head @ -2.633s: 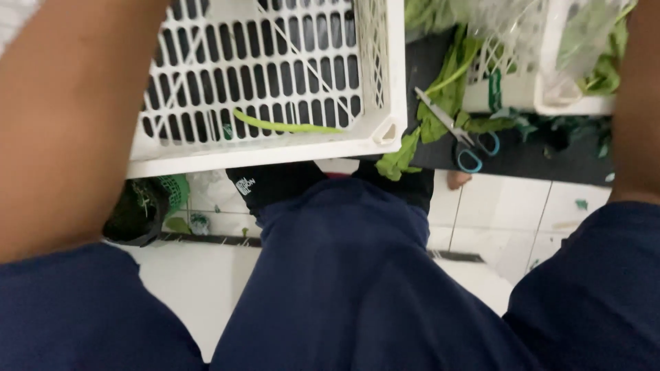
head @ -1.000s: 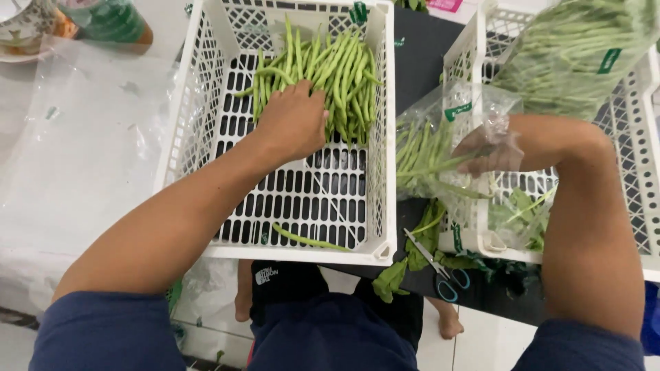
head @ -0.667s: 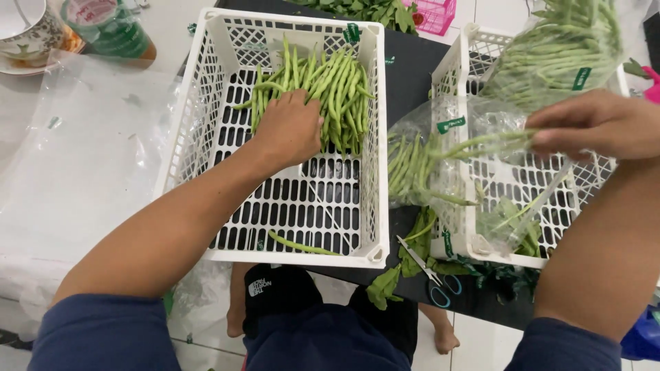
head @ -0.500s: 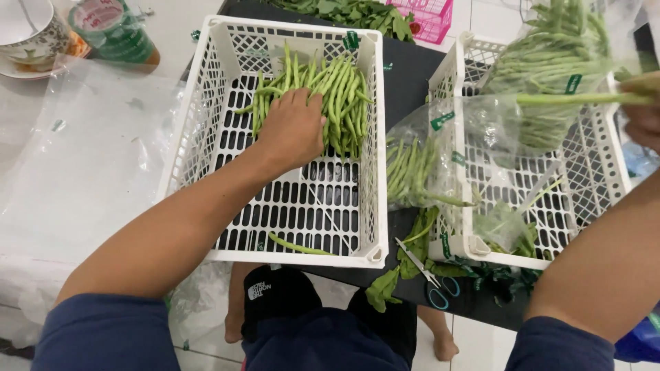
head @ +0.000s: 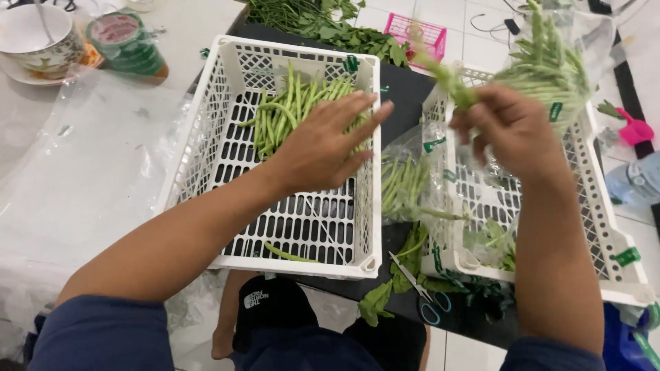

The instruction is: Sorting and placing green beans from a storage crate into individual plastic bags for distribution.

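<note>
Holding green beans [head: 292, 113] (loose), white crate [head: 206, 148], left hand [head: 323, 148] above

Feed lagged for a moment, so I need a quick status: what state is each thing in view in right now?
left hand: open, fingers spread over the green beans
right hand: shut on plastic bag of beans, lifted
left crate: beans piled at far end
right crate: holds bags
scissors: closed, lying between the crates
bag between crates: open, slumped

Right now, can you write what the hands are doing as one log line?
left hand: flat on green beans in white crate | right hand: pinching bean stalk by clear bag | scissors: untouched
</note>
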